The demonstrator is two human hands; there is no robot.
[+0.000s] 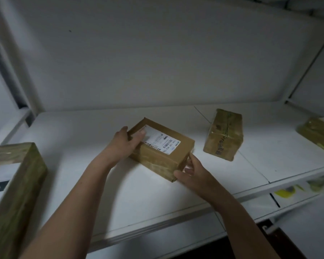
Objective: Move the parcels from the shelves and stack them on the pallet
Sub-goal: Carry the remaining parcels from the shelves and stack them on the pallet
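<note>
The left hand (126, 144) is clasped over the left end of the labelled parcel (176, 152) at frame centre, with the thumb laid on top. The right hand (193, 172) is curled round its near right corner. The parcel is rested on the white shelf (138, 193). A taped parcel (223, 134) is seen right of centre and a large parcel (13, 184) at lower left.

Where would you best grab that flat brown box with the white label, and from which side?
By its two opposite ends, one hand from each side. The labelled box lies flat on the shelf, too broad on top for one hand, with both ends free. The left hand holds the far-left end, the right hand the near-right corner.
</note>
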